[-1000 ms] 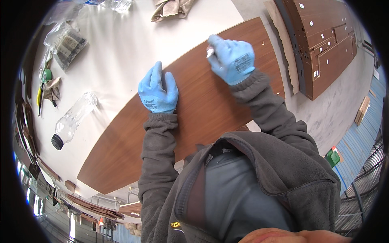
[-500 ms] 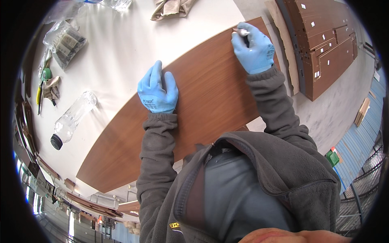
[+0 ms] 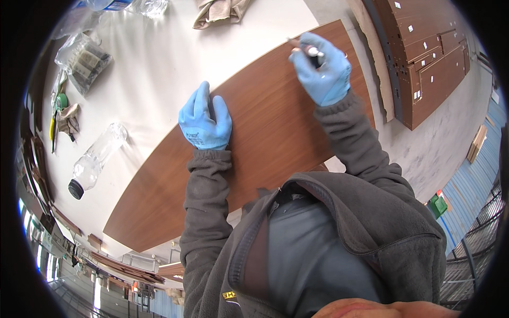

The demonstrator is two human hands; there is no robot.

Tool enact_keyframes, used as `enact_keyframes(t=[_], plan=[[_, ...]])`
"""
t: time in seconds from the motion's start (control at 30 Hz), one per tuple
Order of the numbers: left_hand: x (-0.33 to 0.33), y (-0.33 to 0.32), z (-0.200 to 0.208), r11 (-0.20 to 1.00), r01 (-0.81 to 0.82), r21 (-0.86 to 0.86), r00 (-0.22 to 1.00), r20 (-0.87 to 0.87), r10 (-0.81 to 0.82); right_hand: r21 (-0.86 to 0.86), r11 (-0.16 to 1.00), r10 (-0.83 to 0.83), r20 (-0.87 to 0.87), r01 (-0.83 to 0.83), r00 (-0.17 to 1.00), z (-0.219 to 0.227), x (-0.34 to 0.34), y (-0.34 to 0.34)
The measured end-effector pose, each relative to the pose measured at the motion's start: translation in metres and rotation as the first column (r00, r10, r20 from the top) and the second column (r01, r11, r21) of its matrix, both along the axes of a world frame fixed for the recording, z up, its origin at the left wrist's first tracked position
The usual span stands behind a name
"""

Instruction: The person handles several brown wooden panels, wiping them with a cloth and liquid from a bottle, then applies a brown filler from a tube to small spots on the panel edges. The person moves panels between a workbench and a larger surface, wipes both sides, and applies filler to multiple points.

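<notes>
A long brown wood-grain panel [image 3: 270, 106] with a curved far edge lies on the white-covered table in front of me. My left hand [image 3: 205, 117], in a blue glove, rests on the panel near that curved edge. Its fingers are stretched out and the thumb stands apart, with nothing held. Over the panel's right end, my gloved right hand [image 3: 324, 69] is closed around a slim dark tool [image 3: 317, 55] with a shiny whitish part. A thin tip sticks out toward the curved edge. Fingers and motion blur hide the tool's exact kind.
Left of the panel lies a clear plastic bottle [image 3: 98, 161] with a black cap. Beyond it are a plastic bag of dark parts [image 3: 84, 61] and a green tape roll [image 3: 61, 100]. A crumpled beige cloth [image 3: 220, 11] lies at the far side. Brown panels [image 3: 429, 63] are stacked right.
My right hand has shifted left and slightly nearer to me with the slim tool, along the curved edge. My left hand has stayed almost in place on the panel.
</notes>
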State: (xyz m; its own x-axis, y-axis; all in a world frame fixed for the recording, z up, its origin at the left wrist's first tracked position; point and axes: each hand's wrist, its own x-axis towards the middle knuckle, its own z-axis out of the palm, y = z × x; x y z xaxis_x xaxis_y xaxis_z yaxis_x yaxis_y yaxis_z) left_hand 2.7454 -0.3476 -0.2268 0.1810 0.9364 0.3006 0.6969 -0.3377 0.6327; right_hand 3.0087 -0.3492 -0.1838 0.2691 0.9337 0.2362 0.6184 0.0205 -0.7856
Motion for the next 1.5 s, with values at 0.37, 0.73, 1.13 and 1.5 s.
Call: enact_keyframes(t=[0.37,0.73,1.13,1.5], plan=[[0.001,0.000,-0.001,1.000,-0.005,-0.009,1.000,-0.013,0.005,-0.079,0.985,0.159,0.075,-0.153,0.984,-0.003,-0.006,0.005],[-0.001,-0.003,-0.002,0.990,-0.046,-0.134,0.999,-0.021,0.044,-0.546,0.835,-0.324,-0.594,-0.072,0.737,0.002,0.042,0.012],[-0.001,-0.003,-0.002,0.996,-0.039,-0.079,0.997,-0.074,0.033,-0.615,0.784,-0.363,-0.566,-0.085,0.740,0.001,0.039,0.022],[0.000,-0.002,0.001,0.993,-0.039,-0.111,0.998,-0.055,0.033,-0.620,0.780,-0.361,-0.549,-0.078,0.754,0.001,0.038,0.017]])
